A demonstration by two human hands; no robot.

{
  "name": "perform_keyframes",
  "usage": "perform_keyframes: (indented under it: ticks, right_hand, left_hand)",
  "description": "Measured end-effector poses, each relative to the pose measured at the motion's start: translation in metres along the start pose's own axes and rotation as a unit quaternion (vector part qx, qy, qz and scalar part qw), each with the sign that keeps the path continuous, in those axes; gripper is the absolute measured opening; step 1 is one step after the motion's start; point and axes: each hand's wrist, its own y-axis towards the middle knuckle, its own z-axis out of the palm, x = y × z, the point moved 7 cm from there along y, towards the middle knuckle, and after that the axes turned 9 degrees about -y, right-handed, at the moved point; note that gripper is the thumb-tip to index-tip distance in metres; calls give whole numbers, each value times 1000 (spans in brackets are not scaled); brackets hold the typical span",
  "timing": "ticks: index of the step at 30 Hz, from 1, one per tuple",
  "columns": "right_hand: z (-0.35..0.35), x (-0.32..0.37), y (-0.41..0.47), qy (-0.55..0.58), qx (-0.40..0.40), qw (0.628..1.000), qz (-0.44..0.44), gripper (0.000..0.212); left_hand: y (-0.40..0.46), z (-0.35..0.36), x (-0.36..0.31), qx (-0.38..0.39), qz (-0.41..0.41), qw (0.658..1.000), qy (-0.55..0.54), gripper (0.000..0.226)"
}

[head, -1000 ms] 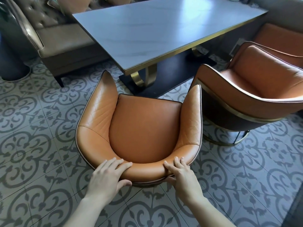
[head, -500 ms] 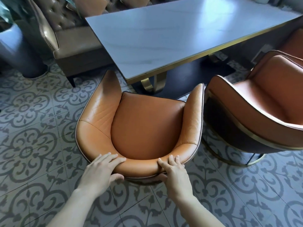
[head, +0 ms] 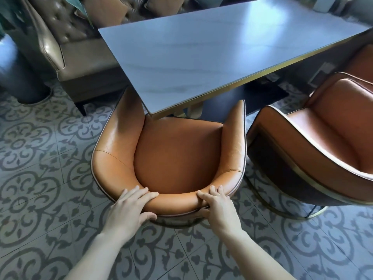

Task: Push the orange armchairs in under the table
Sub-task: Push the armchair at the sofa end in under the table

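Observation:
An orange armchair (head: 177,156) stands right in front of me, facing the grey table (head: 212,49). The near corner of the tabletop overlaps the front of the seat and its left arm. My left hand (head: 131,207) grips the curved backrest left of centre, fingers on top and thumb behind. My right hand (head: 218,207) grips the same backrest right of centre. A second orange armchair (head: 323,138) stands to the right, turned at an angle, clear of the table's edge. Part of a third orange seat (head: 361,63) shows at the far right.
A brown tufted leather sofa (head: 66,51) sits along the table's far left side. A dark round planter (head: 20,77) stands on the patterned tile floor (head: 40,178) at the left. The table's gold legs and black base (head: 260,98) lie under the top.
The armchair has slid forward with both hands on its backrest; its front now sits under the table's corner. My view has moved closer to the table.

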Motion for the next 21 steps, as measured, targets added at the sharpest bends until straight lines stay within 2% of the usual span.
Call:
perform_keyframes:
  ticks: [7,13,16,21]
  right_hand:
    - [-3,1,21,-23,22,999,21,64]
    - [-34,7,-20,-56,72,995,37,76]
    - [-58,-3,-43,-82,75,992,54,87]
    - [-108,-19,-75,-87,81,990,79,101]
  left_hand:
    - [19,-6,1,10,4,1000,-6,62]
    - [12,-8,-15,65,-42,996,35,65]
    - [8,-18,-40,83,-55,994,51,64]
    - [-3,-37,-105,84,-23,994,72,70]
